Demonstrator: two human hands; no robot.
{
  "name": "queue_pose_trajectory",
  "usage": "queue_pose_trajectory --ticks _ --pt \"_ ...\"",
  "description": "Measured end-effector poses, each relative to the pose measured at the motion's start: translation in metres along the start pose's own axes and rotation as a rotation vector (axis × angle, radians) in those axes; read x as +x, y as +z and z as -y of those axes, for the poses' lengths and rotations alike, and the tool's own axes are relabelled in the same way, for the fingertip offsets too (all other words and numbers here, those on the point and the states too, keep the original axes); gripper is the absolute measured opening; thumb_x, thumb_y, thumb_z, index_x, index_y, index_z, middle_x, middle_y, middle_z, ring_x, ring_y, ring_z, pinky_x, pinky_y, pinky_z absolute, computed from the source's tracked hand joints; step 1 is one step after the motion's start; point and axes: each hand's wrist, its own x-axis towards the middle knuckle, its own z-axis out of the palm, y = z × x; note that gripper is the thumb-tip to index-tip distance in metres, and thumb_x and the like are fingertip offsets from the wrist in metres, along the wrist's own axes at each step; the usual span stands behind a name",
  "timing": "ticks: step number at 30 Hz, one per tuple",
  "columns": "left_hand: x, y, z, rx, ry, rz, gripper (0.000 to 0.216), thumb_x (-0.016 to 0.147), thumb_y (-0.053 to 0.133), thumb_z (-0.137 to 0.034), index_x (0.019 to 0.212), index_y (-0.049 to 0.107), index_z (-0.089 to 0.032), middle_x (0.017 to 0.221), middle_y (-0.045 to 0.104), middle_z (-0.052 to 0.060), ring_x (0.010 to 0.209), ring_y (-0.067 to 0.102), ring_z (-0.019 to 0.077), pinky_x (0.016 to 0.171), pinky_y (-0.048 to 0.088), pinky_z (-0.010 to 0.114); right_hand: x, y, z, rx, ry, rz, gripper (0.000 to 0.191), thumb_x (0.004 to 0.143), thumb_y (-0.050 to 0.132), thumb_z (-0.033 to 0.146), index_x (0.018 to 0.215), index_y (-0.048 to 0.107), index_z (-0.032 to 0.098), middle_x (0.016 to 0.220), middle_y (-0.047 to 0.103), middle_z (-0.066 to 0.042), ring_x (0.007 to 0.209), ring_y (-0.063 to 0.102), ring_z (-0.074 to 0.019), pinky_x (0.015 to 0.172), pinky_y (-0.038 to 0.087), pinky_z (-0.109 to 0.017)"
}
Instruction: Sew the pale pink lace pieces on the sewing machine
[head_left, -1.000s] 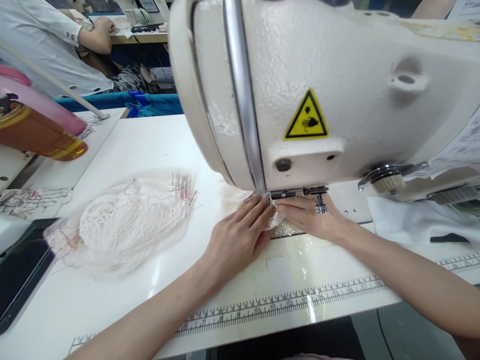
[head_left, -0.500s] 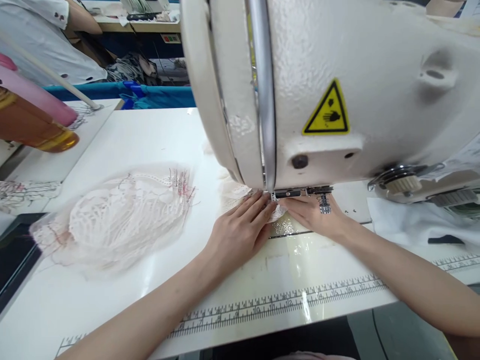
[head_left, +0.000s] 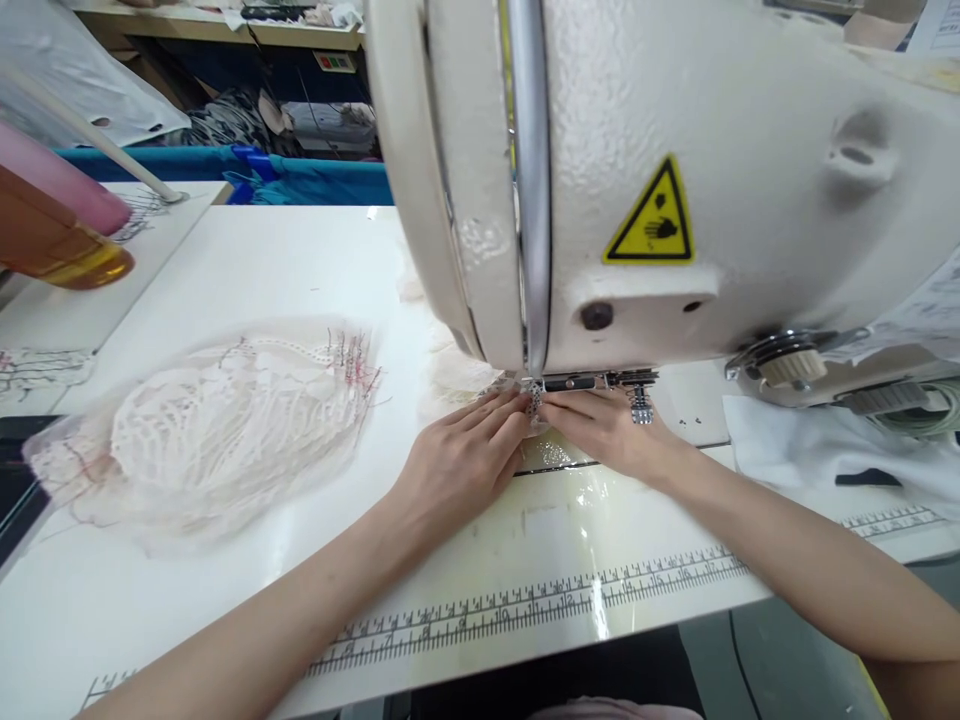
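Observation:
A piece of cream lace fabric (head_left: 450, 372) lies under the needle end of a white sewing machine (head_left: 630, 130), mostly covered by my hands. My left hand (head_left: 466, 452) rests flat on the lace left of the presser foot (head_left: 534, 385), fingers stretched out side by side. From the other side, my right hand (head_left: 611, 432) lies with extended fingers pointing left, their tips at the lace beside the foot. A narrow dotted lace strip shows between the two hands. Both thumbs are largely hidden.
A stack of cream lace pieces (head_left: 225, 440) with red thread ends lies on the left. White cloth (head_left: 810, 445) sits at right. A ruler strip (head_left: 525, 615) runs along the front edge. Back left stand an amber bottle (head_left: 67, 240), a pink bottle (head_left: 67, 180) and a slanted rod (head_left: 112, 150).
The view has shifted slightly, so most things sit a little further left and higher. My hands stay at the presser foot; the lace strip between them looks straighter now.

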Motion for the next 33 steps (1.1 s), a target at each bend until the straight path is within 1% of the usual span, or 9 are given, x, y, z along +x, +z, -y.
queue_pose_trajectory --ticks 3,6,11,14,17,19,21,28,33 --pt "-0.001 0.001 0.001 0.039 -0.026 -0.002 0.02 0.091 0.043 -0.011 0.092 0.062 -0.012 0.11 0.07 0.01 0.101 0.067 0.0205 0.091 0.057 0.036 0.0 0.003 0.002 0.035 0.001 0.017 0.028 0.088 0.045 0.0 0.098 0.063 0.02 0.103 0.066 -0.002 0.089 0.059 -0.0123 0.074 0.048 -0.026" --pt "-0.001 -0.001 0.0 0.059 -0.042 -0.012 0.018 0.09 0.043 -0.01 0.093 0.061 -0.013 0.111 0.069 0.01 0.101 0.067 0.0223 0.088 0.058 0.037 0.003 -0.001 0.007 0.044 0.003 0.035 0.028 0.091 0.044 0.002 0.098 0.063 0.021 0.102 0.066 -0.002 0.091 0.057 -0.0123 0.076 0.047 -0.026" --pt "0.001 -0.008 -0.004 0.056 0.038 -0.108 0.013 0.086 0.049 -0.005 0.091 0.057 -0.015 0.107 0.07 0.009 0.096 0.068 0.0212 0.084 0.057 0.037 0.005 -0.003 0.011 0.074 0.028 -0.004 0.022 0.093 0.044 0.009 0.092 0.064 0.019 0.095 0.066 -0.002 0.087 0.057 -0.0125 0.074 0.046 -0.026" --pt "0.001 -0.01 -0.003 0.032 0.058 -0.145 0.015 0.085 0.051 -0.004 0.095 0.056 -0.015 0.103 0.071 0.009 0.093 0.068 0.0201 0.083 0.056 0.036 0.005 -0.001 0.012 0.095 0.043 -0.036 0.018 0.094 0.047 0.013 0.094 0.064 0.019 0.094 0.066 -0.002 0.086 0.057 -0.012 0.075 0.046 -0.026" --pt "-0.001 -0.007 0.004 -0.013 0.012 -0.051 0.024 0.088 0.048 -0.01 0.111 0.055 -0.011 0.113 0.068 0.012 0.105 0.065 0.0213 0.092 0.054 0.038 0.005 -0.002 0.015 0.101 0.036 -0.028 0.021 0.091 0.049 0.008 0.095 0.065 0.021 0.093 0.066 0.0 0.088 0.058 -0.0117 0.078 0.046 -0.026" --pt "-0.004 -0.005 0.009 -0.031 0.018 0.042 0.033 0.089 0.045 -0.013 0.121 0.053 -0.009 0.121 0.064 0.012 0.113 0.061 0.0219 0.099 0.051 0.039 0.005 -0.003 0.016 0.095 0.022 -0.014 0.025 0.09 0.048 0.004 0.093 0.065 0.022 0.092 0.067 0.001 0.09 0.057 -0.0114 0.079 0.045 -0.026" --pt "-0.007 -0.003 0.013 -0.011 0.042 0.1 0.038 0.089 0.043 -0.014 0.126 0.053 -0.01 0.126 0.061 0.011 0.117 0.059 0.0226 0.103 0.048 0.042 0.004 -0.003 0.017 0.089 0.011 -0.013 0.027 0.089 0.048 0.003 0.092 0.065 0.023 0.092 0.067 0.002 0.089 0.057 -0.011 0.079 0.045 -0.026" --pt "-0.011 -0.005 0.018 0.039 0.056 0.147 0.041 0.083 0.045 -0.01 0.123 0.058 -0.011 0.128 0.06 0.01 0.12 0.056 0.0252 0.103 0.047 0.044 0.003 -0.001 0.017 0.054 -0.011 -0.039 0.024 0.09 0.049 0.006 0.094 0.064 0.025 0.089 0.068 0.004 0.088 0.059 -0.0107 0.072 0.045 -0.025" --pt "-0.011 -0.005 0.019 0.041 0.047 0.162 0.043 0.083 0.044 -0.009 0.123 0.058 -0.01 0.128 0.06 0.01 0.121 0.056 0.0254 0.105 0.046 0.045 0.003 0.001 0.015 0.062 -0.03 -0.038 0.024 0.09 0.049 0.006 0.093 0.064 0.024 0.09 0.068 0.003 0.089 0.059 -0.0112 0.075 0.047 -0.025"
